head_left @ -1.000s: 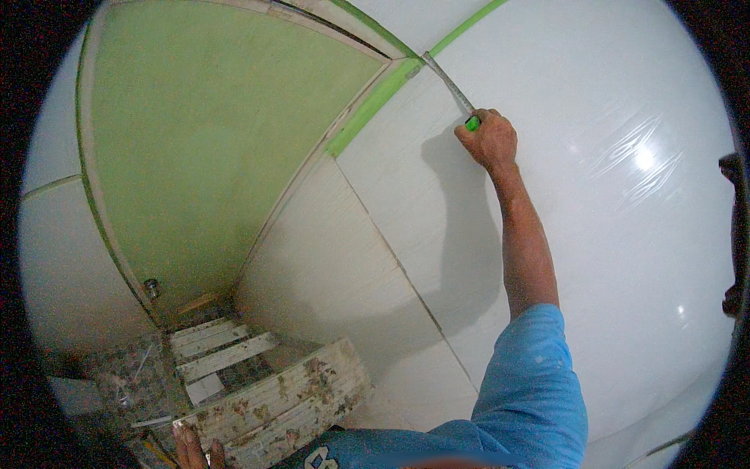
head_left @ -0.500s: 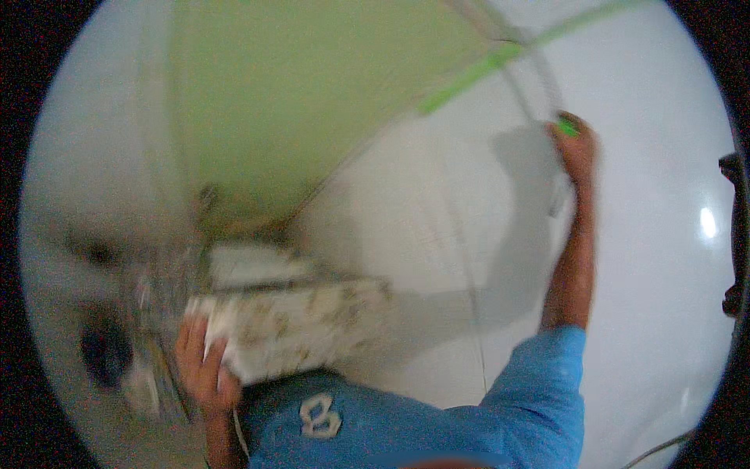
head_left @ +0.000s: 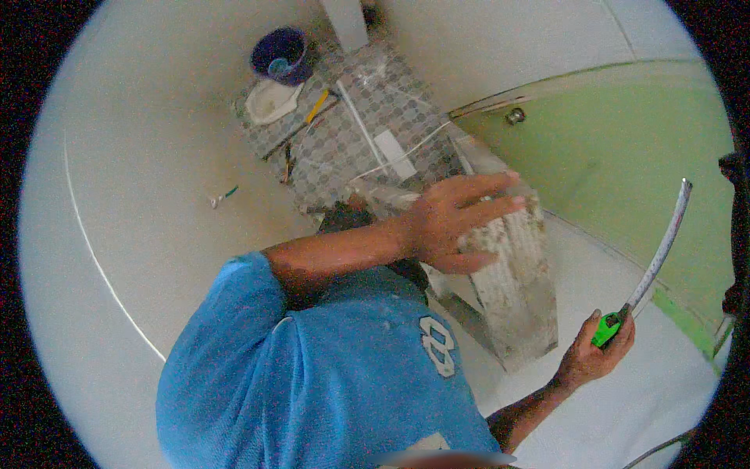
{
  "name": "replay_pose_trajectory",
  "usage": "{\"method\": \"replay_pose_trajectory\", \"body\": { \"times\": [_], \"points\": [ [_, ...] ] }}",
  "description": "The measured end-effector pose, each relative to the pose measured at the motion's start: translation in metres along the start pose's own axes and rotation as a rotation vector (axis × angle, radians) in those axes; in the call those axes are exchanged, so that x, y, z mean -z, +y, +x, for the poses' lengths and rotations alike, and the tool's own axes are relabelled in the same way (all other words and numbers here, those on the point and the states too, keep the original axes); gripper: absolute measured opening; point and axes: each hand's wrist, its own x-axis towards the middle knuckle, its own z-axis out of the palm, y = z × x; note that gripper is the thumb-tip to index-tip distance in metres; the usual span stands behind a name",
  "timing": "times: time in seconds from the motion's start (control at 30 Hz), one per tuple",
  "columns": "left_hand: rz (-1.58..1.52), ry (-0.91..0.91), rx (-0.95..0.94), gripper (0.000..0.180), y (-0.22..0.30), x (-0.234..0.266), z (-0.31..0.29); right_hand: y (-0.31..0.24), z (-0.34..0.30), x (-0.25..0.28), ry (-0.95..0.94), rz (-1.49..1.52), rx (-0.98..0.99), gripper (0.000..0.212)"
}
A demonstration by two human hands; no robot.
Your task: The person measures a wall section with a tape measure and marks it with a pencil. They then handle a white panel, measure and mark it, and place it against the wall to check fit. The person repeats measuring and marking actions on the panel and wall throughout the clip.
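Observation:
In my right hand (head_left: pixel 587 356), at the lower right, is a green tape measure (head_left: pixel 606 331). A length of its blade (head_left: pixel 666 238) sticks out upward and bends slightly in front of the green panel. My left arm crosses my body. My left hand (head_left: pixel 453 223), fingers spread, lies over the upper end of a worn, white-splattered wooden bench or platform (head_left: pixel 517 293). Slight blur leaves it unclear how firmly that hand presses on it. The bench stands close beside me, its far side partly hidden by my hand.
A green door (head_left: pixel 609 156) with a round knob (head_left: pixel 515 116) stands at the right. On the patterned floor are a dark blue bucket (head_left: pixel 269 56), a white tray (head_left: pixel 272 102), a yellow-handled tool (head_left: pixel 318 106), a long white strip (head_left: pixel 361 125) and a short white piece (head_left: pixel 395 154).
My view has swung round to the floor and the door. My right hand has come down from the wall with the tape measure. My left hand has shifted across the bench, fingers spread.

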Motion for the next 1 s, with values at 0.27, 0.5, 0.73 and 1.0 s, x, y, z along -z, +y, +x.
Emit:
{"method": "replay_pose_trajectory", "body": {
  "times": [0.27, 0.5, 0.73, 1.0],
  "points": [
    [-0.021, -0.29, 0.312, 0.086, 0.036, 0.06, 0.074, -0.051, 0.075, 0.047, -0.046, -0.1, -0.075, 0.052],
    [-0.036, -0.222, 0.214, 0.089, 0.011, 0.02, 0.089, -0.02, 0.074, 0.005, 0.11, -0.077, -0.043, 0.045],
    [-0.158, -0.289, 0.245, 0.094, 0.005, 0.05, 0.095, -0.023, 0.076, 0.022, 0.085, -0.221, -0.043, 0.05],
    [-0.216, -0.245, 0.106, 0.095, -0.028, 0.1, 0.101, -0.086, 0.101, 0.042, -0.007, -0.091, -0.221, 0.081]
  ]
}}
